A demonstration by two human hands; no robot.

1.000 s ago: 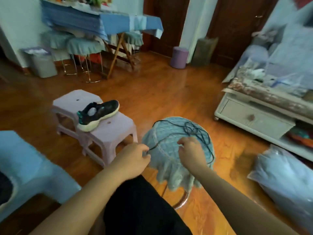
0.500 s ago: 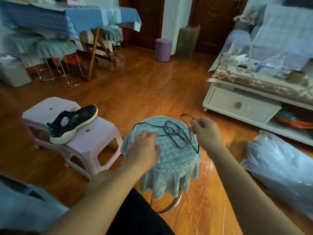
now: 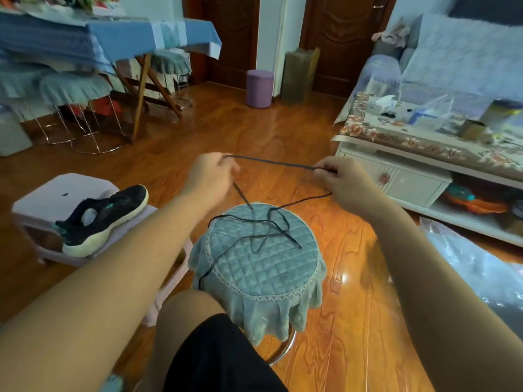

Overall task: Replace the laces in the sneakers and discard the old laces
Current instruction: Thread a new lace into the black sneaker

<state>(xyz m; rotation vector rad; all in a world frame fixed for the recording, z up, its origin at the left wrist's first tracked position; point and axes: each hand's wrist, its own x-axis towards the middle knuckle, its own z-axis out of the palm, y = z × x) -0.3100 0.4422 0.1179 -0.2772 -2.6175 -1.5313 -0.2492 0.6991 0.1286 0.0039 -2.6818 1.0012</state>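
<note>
One dark lace [image 3: 271, 162] is stretching taut between two hands above the round stool [image 3: 260, 267]. The left hand [image 3: 210, 179] is pinching one end with curled fingers, and the right hand [image 3: 343, 183] is pinching the other the same way. The rest of the lace is trailing down from both hands and lying in loose loops on the stool's quilted teal cover, one strand hanging over its near left edge. One black sneaker [image 3: 103, 219] is sitting on two pale plastic stools [image 3: 59, 190] off to the left, well apart from the hands.
</note>
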